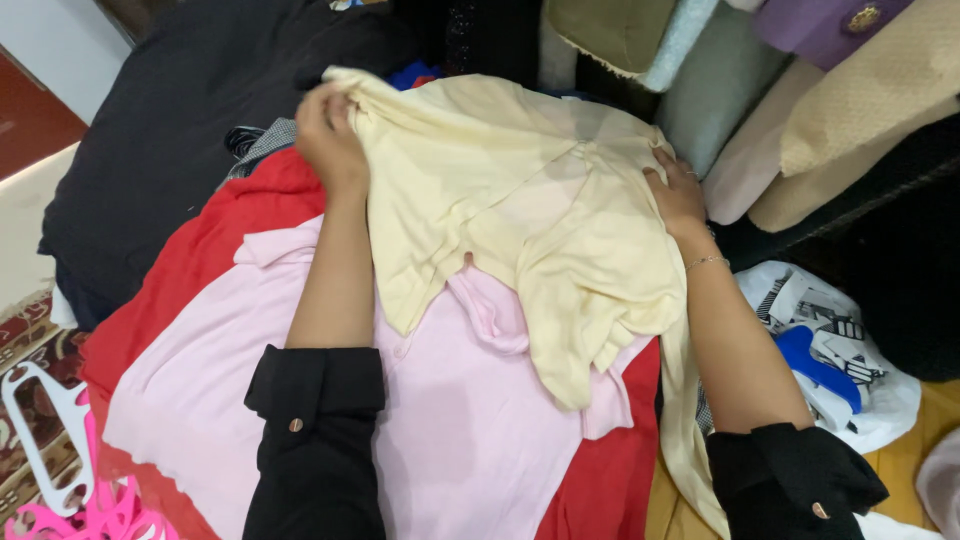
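1. Head view looks down on a pale yellow garment (520, 210) spread over a pink shirt (440, 420), which lies on a red cloth (200, 260) atop a heap of clothes.
2. The left hand (328, 135) has its fingers closed on the yellow garment's upper left corner, lifting that edge a little.
3. The right hand (676, 192) lies with fingers spread nearly flat, pressing the garment's right edge; it grips nothing that I can make out.
4. The garment's long axis runs from the upper left corner down toward the lower right, between the two hands; both touch it.
5. Around: a black cloth (180, 130) at upper left, folded fabrics (850, 110) at upper right, a printed white bag (840, 350) at right, pink and white hangers (70, 470) on a patterned rug at lower left.
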